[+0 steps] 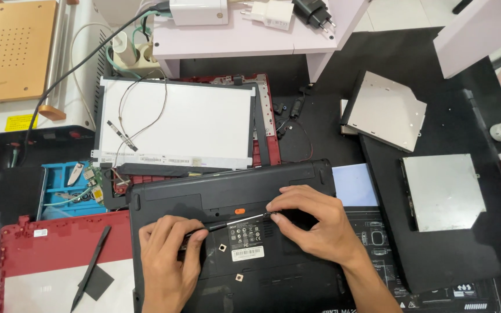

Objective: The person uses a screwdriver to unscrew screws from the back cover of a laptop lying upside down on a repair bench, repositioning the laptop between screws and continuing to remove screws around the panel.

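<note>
Both hands clamp 1 screwdriver (236, 221) on the upturned black laptop base (227, 191): left hand (166, 258) grips the handle to turn, right hand (314, 220) pinches the shaft to steady the tip.

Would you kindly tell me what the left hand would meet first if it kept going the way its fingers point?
Probably the right hand: the left hand points right along the screwdriver over the black laptop base.

laptop base (227, 197): black, with a small orange latch and white label;
lid cover (59, 249), left of laptop base: red;
screen panel (175, 124), above laptop base: white;
drive (387, 110), upper right of laptop base: silver-grey;
tray (59, 191), left of laptop base: blue
</note>
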